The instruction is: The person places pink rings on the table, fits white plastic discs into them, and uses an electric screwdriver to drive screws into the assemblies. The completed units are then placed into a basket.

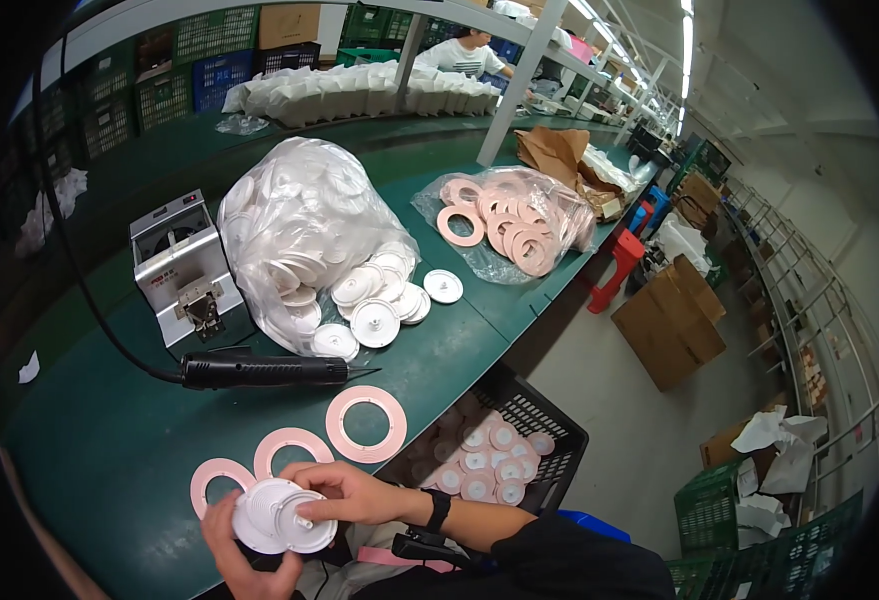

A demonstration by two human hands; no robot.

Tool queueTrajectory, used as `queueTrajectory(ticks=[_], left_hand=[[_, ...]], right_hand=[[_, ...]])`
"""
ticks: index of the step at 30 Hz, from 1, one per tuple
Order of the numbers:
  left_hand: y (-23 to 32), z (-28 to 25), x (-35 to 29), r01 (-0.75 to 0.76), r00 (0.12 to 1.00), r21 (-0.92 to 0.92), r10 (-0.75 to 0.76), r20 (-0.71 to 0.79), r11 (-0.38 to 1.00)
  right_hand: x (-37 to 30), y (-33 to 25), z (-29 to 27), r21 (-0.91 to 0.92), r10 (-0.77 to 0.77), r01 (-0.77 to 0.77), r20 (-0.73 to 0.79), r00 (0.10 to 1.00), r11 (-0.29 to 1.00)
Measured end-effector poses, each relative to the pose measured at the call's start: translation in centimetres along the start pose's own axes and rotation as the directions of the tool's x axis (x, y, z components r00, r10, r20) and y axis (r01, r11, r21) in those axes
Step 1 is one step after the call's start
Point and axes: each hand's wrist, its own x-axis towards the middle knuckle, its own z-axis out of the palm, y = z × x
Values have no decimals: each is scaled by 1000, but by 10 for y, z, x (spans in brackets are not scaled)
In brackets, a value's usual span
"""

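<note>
Close to the table's near edge, two round white plastic discs overlap between my hands. My left hand (232,560) grips the left white disc (256,512) by its rim, thumb below. My right hand (352,492) pinches the right white disc (305,530), which has a small knob near its middle. Just beyond lie three flat pink rings: a left ring (200,485), a middle ring (293,434) and a right ring (336,425). Farther off, a black electric screwdriver (260,371) rests on its side, bit pointing right.
A silver screw feeder (180,280) stands beside a clear bag of white discs (310,210), some spilled out. Another bag (505,220) holds pink rings. Below the table edge, a black crate (565,440) contains pink-and-white discs. A person (460,55) sits across the bench.
</note>
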Motion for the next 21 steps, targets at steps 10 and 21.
queueTrajectory(ticks=[10,21], left_hand=[[-18,-35,20,25,991,374,27,-134,927],[-10,-22,6,168,982,509,-98,-162,844]], right_hand=[[-4,-9,3,-13,116,-121,-197,974,993],[-10,-13,22,125,90,-53,-312,946,991]])
